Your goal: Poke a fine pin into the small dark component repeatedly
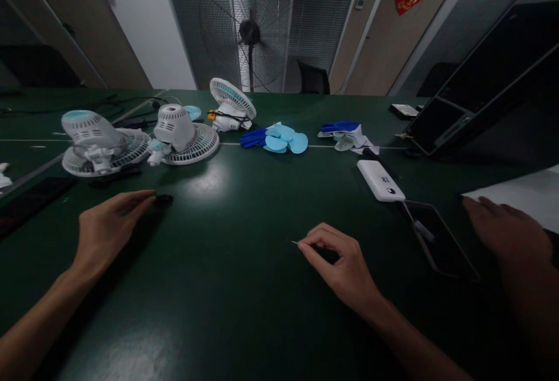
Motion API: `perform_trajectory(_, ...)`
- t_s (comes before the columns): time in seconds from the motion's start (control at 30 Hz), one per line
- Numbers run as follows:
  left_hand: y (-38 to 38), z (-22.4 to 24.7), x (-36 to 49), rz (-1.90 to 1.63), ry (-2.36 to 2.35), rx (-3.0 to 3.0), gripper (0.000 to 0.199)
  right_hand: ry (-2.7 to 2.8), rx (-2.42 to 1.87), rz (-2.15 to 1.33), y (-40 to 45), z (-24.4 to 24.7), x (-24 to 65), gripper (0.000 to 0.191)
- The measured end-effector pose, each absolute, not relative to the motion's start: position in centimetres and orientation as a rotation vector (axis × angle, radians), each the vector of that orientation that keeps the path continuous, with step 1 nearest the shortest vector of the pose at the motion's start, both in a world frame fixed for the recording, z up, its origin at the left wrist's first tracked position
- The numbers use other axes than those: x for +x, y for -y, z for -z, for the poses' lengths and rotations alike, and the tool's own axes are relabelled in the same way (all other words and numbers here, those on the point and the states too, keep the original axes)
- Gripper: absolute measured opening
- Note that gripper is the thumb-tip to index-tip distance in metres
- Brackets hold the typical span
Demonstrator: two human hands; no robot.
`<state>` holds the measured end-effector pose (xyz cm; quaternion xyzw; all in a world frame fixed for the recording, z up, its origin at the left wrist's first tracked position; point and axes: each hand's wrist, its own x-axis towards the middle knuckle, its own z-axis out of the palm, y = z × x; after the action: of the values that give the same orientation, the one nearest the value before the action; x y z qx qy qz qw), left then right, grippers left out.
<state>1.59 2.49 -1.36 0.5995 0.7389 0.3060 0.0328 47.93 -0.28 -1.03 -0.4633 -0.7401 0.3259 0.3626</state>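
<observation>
My left hand (111,223) is over the left side of the table, its fingertips closed at one end of a small black object (164,200) too dark to name. Nearer the middle, my right hand (334,256) pinches a thin pale pin-like piece (294,242) between thumb and forefinger. The piece points left, just above the green tabletop (227,288). Beyond my left hand lie white fan heads (186,136) with round grilles. A light blue fan blade (286,138) rests on a blue glove (253,137) further back.
Another person's hand (509,229) lies at the right by a white sheet (537,194). Close to it are a phone (441,241) and a white power bank (381,181). More gloves (343,130) and a third fan (231,104) sit behind. A dark cabinet-like box (489,78) stands back right.
</observation>
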Motion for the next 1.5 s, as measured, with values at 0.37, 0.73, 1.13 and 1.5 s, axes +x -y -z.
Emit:
perform_trajectory(0.37,-3.0,0.8,2.1,-0.800,-2.151,1.800,0.071,1.901,-1.216,-0.837,0.3,0.8,47.9,0.010)
perform_trajectory(0.73,-3.7,0.5,2.0,-0.755,-2.207,1.565,0.065,1.906,-1.214,-0.836,0.2,1.1,47.9,0.009)
perform_trajectory(1.13,-3.7,0.9,1.4,-0.748,-2.198,1.500,0.070,1.913,-1.214,-0.844,0.2,0.6,47.8,0.010)
perform_trajectory(1.5,-3.3,0.0,2.2,-0.691,-2.253,1.501,0.073,1.930,-1.213,-0.853,0.1,0.8,48.0,0.009)
